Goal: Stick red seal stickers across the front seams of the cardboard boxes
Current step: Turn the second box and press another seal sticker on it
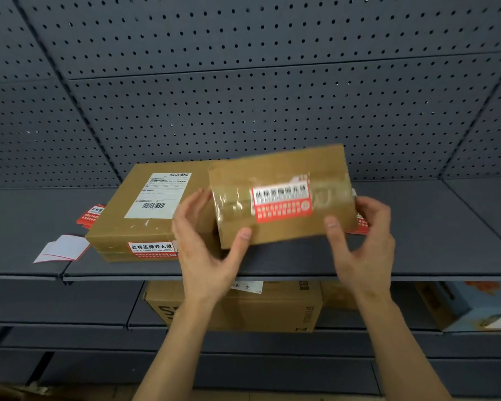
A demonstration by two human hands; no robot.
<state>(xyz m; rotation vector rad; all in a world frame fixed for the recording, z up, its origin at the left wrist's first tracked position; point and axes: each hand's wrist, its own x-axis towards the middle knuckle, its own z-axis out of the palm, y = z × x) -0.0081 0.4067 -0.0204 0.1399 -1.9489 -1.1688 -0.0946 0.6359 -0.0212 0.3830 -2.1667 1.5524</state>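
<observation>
I hold a small taped cardboard box [278, 227] tilted up above the grey shelf [431, 256]. A red seal sticker [282, 202] lies across its taped front seam. My left hand [209, 244] grips the box's left end, thumb on the lower front edge. My right hand [362, 241] grips its right end. To the left, a flat cardboard box [128, 227] with a white shipping label [159, 195] lies on the shelf, a red seal sticker [152, 250] on its front edge.
Loose red stickers [91, 215] lie behind the flat box and more [360, 224] behind the held box. A white backing sheet [62, 248] rests at the shelf's left front. Larger cartons [243, 311] stand on the shelf below. Pegboard [243, 82] backs the shelving.
</observation>
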